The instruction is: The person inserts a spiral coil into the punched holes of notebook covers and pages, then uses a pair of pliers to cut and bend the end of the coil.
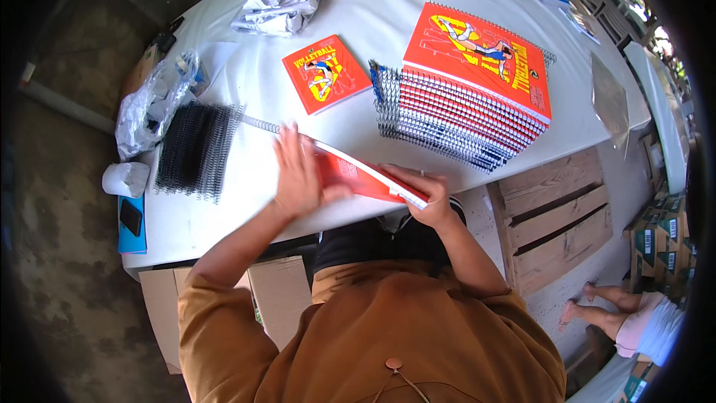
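My right hand (429, 198) grips one end of a red-covered notebook (365, 183), which is tilted on its edge near the table's front. My left hand (296, 175) is at the other end, fingers stretched out and slightly blurred. A thin spiral binding coil (261, 125) reaches from beside the left fingertips toward a heap of black coils (195, 148) on the left. Whether the left fingers touch the coil is unclear. Beyond my hands, a small red book (309, 89) lies flat. A tall stack of spiral-bound red notebooks (466, 67) stands to its right.
Crumpled plastic bags (277, 4) lie at the back, with another plastic bag (153, 108) at left. A white roll (125, 178) and a dark phone (130, 216) are on the left edge. A wooden pallet (556, 216) is right of the table; another person's legs (608, 317) show lower right.
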The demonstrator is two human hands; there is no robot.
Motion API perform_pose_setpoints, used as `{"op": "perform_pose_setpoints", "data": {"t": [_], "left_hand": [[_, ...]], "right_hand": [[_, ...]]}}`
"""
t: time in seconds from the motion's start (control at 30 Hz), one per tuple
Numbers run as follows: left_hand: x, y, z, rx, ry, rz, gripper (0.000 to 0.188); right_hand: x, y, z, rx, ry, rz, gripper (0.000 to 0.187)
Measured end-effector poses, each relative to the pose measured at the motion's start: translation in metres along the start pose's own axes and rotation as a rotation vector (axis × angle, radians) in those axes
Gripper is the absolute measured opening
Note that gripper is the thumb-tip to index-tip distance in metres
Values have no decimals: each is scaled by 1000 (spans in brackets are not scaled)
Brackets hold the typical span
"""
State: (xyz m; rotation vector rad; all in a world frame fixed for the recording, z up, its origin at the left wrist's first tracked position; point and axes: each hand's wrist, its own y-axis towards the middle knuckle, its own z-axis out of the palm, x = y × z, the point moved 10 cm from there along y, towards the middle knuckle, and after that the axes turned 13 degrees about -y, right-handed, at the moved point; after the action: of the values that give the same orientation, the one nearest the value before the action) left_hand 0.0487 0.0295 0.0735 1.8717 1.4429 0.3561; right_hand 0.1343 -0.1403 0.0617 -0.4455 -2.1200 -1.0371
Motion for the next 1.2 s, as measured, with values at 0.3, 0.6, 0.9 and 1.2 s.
{"op": "perform_pose_setpoints", "data": {"t": [0.3, 0.6, 0.9, 1.2], "left_hand": [[23, 9, -11, -145, 11, -187, 115], [18, 15, -22, -194, 31, -212, 114], [12, 60, -45, 318, -349, -357, 15], [29, 49, -43, 358, -545, -568, 14]], "right_hand": [[20, -2, 4, -66, -41, -119, 44], [23, -12, 5, -63, -12, -108, 41], [-7, -3, -20, -13, 89, 25, 32], [-19, -3, -14, 21, 176, 158, 32]]}}
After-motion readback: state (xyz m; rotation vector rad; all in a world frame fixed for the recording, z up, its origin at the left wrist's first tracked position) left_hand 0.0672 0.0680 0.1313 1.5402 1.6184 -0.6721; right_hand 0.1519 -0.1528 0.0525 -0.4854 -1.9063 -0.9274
